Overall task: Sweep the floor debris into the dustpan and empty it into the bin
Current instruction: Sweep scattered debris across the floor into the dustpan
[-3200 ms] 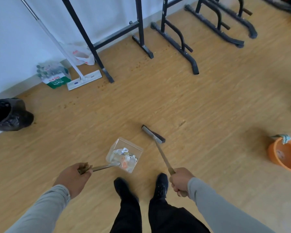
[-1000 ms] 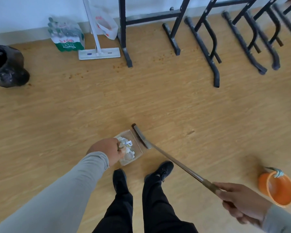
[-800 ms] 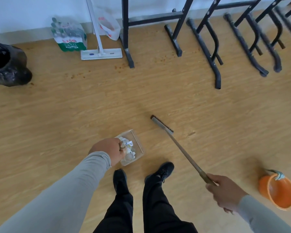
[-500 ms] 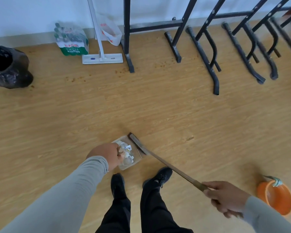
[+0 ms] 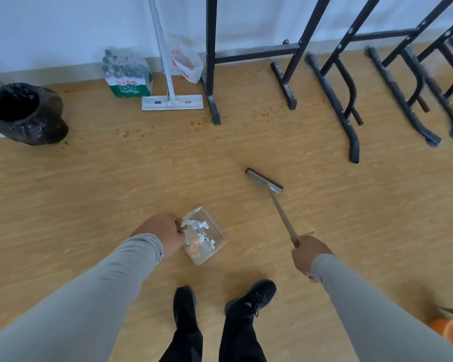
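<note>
Sweeping works best with the dustpan (image 5: 205, 235), already holding scraps, kept flat beside the gripping left hand (image 5: 160, 235); right hand (image 5: 307, 254) clenches the broom (image 5: 275, 202), head beyond fingers.

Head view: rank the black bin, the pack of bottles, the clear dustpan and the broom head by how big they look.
1. black bin, clearly the largest.
2. pack of bottles and clear dustpan look alike; the dustpan is nearer the camera, so I won't rank them.
3. broom head, the smallest.
</note>
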